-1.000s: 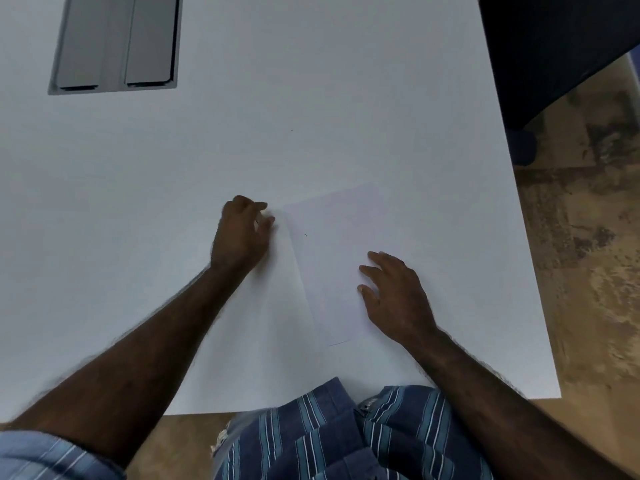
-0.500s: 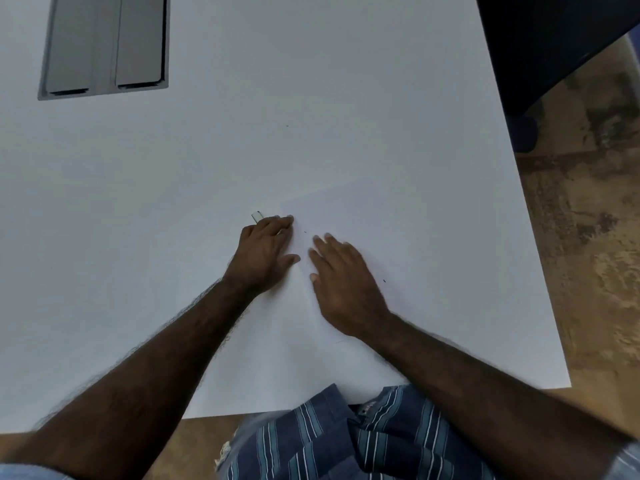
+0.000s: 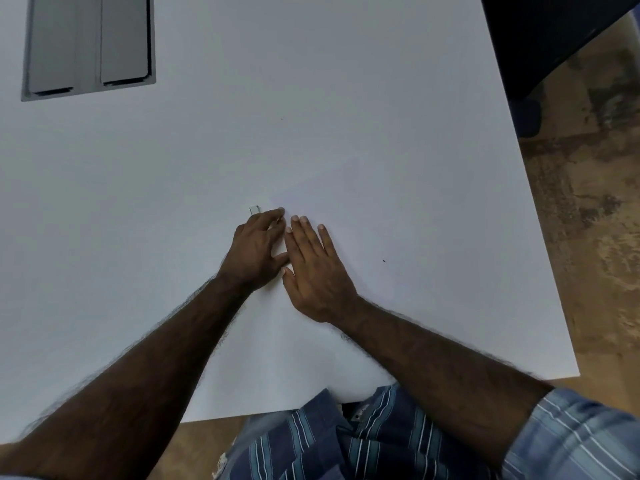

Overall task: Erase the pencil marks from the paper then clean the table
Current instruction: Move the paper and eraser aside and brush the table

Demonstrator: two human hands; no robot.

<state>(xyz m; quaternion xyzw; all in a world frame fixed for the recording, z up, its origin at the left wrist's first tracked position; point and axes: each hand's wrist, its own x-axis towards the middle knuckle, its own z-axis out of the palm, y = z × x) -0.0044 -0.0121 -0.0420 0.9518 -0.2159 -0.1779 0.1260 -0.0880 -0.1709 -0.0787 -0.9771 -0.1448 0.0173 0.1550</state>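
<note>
Paper (image 3: 346,220) lies flat on the white tabletop (image 3: 138,237), centre of my reach, its edges barely distinguishable from the surface; the far corner points toward 1 o'clock. My right hand (image 3: 317,271) rests flat on the sheet, fingers straight and spread a little, gripping nothing. My left hand (image 3: 256,251) sits just beside it at 9 o'clock, at the paper's left margin, fingers bent; a small pale block, probably the eraser (image 3: 255,210), shows at the fingertips at 12 o'clock of that hand. I cannot tell whether the fingers actually hold it or only touch it. Handling judgement: a single sheet is very light, limp and slick on this smooth top, so it will skate or buckle under rubbing unless pinned; it also creases and tears easily. Best to press it down with a flat palm close to the rubbed spot, not pinch it, and stroke away from the holding hand. Eraser looks small, firm, grippy: take it by its long sides. Tiny dark specks (image 3: 383,261) lie at 3 o'clock of my right hand, pencil mark or crumb unclear.
</note>
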